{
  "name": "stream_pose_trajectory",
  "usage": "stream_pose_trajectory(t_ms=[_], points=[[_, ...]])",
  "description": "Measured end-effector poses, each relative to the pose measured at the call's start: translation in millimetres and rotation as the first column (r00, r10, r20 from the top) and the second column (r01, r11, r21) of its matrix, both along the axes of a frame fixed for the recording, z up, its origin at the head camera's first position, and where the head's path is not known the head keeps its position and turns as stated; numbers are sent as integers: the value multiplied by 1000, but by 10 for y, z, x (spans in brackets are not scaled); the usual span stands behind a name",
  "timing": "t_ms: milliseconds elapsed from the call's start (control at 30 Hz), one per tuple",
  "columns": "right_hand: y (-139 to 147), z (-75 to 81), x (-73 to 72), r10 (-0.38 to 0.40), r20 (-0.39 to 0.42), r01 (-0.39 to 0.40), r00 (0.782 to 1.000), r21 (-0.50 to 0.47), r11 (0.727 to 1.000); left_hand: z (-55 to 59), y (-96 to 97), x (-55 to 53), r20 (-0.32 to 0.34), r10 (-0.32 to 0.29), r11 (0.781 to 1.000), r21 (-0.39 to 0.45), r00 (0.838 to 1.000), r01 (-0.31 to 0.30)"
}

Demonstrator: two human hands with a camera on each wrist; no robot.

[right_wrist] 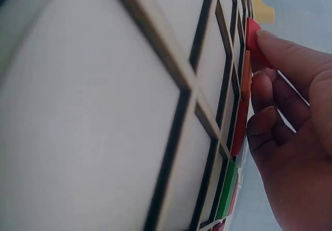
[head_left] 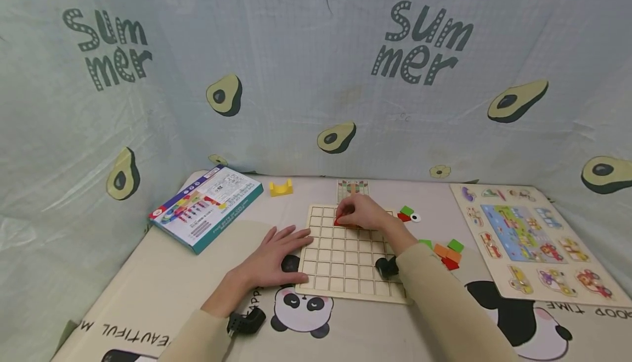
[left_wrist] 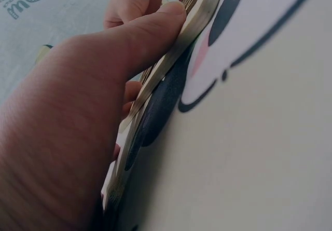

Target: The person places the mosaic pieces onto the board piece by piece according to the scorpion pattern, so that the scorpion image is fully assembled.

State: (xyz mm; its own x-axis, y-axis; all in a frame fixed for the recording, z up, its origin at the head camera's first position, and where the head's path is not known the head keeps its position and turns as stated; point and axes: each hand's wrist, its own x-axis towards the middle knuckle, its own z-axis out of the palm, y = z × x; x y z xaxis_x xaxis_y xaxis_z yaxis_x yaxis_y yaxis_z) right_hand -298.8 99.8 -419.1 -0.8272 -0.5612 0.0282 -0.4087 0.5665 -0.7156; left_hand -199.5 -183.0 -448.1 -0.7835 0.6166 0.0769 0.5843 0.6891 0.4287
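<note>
A wooden grid board point(head_left: 340, 270) lies flat on the printed cloth. My left hand point(head_left: 273, 256) rests along its left side with the fingers spread, and in the left wrist view the thumb point(left_wrist: 155, 28) presses on the board's edge. Over the far rows, my right hand point(head_left: 364, 212) pinches a small red tile point(right_wrist: 254, 40) between thumb and fingers, close above the grid. Beside that tile in the right wrist view, an orange-red tile point(right_wrist: 244, 88) and a green tile point(right_wrist: 226, 189) sit on the board. From the head view, my right hand covers most of that row.
Behind the board lies a patterned card point(head_left: 353, 186). Loose orange tiles point(head_left: 446, 252) with green and red ones lie to the right, near a white-and-black eye piece point(head_left: 415, 218). A puzzle board point(head_left: 523, 236) lies far right; a box point(head_left: 204, 208) and yellow block point(head_left: 281, 187) stand left.
</note>
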Motion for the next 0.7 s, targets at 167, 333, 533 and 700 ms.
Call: stream_pose_trajectory(t_ms=[167,333,533,700], points=[[-4,13,-12,-3,6,3,1000,37,999,6,-2,-14,3,-4,1000,5,1000,4],[-7,18,1,-7,-2,7,1000,50,999,3,-2,-17,0,-6,1000,2,1000,6],[29,10,21,-30,-16,30,999,26,999,-5,3,-13,1,-7,1000,4,1000,7],[116,51,83,-50,-30,49,998,-21,999,-7,-2,-20,1,-3,1000,-3,1000,3]])
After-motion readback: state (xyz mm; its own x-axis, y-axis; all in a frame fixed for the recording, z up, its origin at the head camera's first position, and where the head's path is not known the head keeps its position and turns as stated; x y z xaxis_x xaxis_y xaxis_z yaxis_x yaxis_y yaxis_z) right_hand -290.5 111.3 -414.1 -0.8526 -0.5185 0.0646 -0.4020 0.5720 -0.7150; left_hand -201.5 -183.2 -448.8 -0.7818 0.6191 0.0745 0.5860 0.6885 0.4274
